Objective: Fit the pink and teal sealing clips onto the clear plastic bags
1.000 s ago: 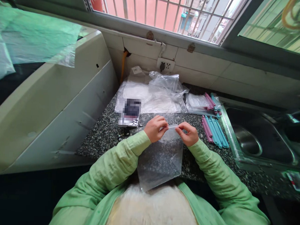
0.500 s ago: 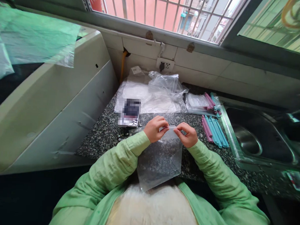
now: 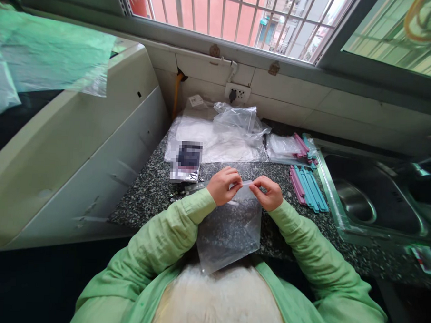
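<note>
A clear plastic bag (image 3: 230,233) hangs at the counter's front edge, its lower part close to my body. My left hand (image 3: 224,185) pinches the bag's top edge between thumb and fingers. Just to the right, my right hand (image 3: 267,192) pinches the same edge, with a short stretch of it between the two hands. Through the film the speckled counter shows, and no contents can be made out inside. To the left of my left hand lies a dark, partly blurred-out packet (image 3: 187,160).
White and clear plastic bags (image 3: 223,138) are spread along the wall. Pink and blue plastic strips (image 3: 309,187) lie right of my hands, beside a metal sink (image 3: 336,224). A socket (image 3: 237,93) sits on the tiles. A beige machine-like body (image 3: 106,114) bounds the left side.
Hardly anything differs. Both hands keep their pinch on the bag's top edge, and the bag hangs in the same place.
</note>
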`<state>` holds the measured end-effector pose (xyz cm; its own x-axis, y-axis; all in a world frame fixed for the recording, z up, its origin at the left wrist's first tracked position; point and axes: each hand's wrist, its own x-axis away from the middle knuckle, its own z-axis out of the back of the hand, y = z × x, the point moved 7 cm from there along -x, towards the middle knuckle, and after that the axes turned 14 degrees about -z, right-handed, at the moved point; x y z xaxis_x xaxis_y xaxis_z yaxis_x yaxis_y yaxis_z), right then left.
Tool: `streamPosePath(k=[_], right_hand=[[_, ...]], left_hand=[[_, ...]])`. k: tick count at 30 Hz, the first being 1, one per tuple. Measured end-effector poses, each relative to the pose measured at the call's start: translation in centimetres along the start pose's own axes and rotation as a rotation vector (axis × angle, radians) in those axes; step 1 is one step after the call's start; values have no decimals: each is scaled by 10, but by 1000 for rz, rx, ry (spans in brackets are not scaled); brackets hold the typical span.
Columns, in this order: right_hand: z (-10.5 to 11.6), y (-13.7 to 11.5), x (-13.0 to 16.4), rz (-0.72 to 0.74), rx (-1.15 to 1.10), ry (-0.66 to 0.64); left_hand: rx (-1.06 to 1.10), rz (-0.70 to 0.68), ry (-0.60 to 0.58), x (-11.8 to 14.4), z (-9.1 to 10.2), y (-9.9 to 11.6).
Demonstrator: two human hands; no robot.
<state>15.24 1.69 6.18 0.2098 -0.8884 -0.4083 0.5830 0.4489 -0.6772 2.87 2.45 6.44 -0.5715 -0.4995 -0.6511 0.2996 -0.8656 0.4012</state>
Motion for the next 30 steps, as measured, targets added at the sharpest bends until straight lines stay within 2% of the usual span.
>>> streamPosePath(k=[10, 19, 30], right_hand=[[-1, 1, -2, -1, -20, -5], [3, 5, -1, -2, -10, 4], [4, -3, 1, 36, 17, 12]], left_hand=[[-6, 14, 45, 1, 2, -2], [107, 118, 269, 6, 20, -14], [147, 67, 286, 4, 22, -7]])
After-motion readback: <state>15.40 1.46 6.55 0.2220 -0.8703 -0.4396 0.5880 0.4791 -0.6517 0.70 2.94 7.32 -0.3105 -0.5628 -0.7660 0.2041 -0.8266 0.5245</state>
